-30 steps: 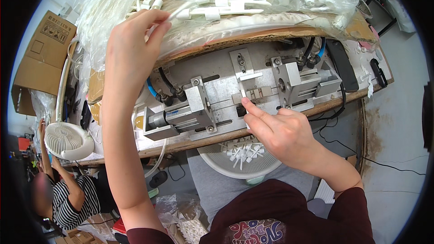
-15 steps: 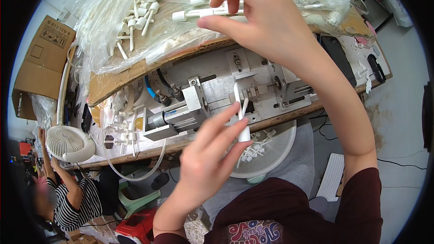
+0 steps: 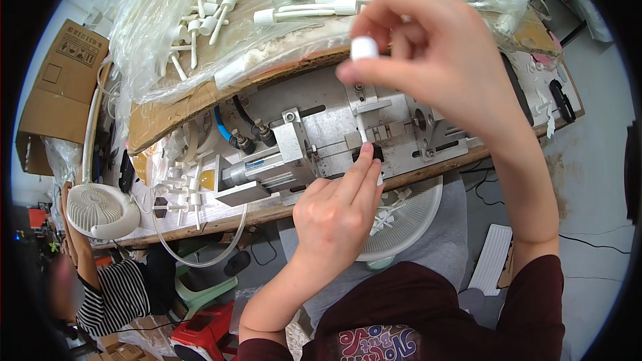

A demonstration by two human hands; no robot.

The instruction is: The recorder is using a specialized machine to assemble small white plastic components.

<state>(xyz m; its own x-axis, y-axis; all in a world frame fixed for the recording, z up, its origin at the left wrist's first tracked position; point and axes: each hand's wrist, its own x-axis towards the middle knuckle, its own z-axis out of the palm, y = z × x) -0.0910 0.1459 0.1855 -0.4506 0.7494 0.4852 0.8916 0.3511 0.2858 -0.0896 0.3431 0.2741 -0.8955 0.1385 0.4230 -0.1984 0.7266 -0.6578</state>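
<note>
Here we pinch the white capped tube (image 3: pixel 363 87) upright with our right hand (image 3: pixel 438 60), directly above the fixture slot (image 3: pixel 366 142), where our left hand (image 3: pixel 338 210) presses its fingertips together.

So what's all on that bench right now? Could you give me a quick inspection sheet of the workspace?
Surface: wooden bench bearing a metal press fixture.
Job's things: white capped tube, pinched in the right hand above the fixture; left hand with fingertips at the fixture's slot.
Clutter: heap of white capped tubes on clear plastic sheeting; more tubes in a white basket under the bench edge.
Hands: both bare.
Cables: blue hose and clear tubing at the fixture; black cable on the floor.
Surroundings: cardboard box, small white fan, another person in a striped top.
</note>
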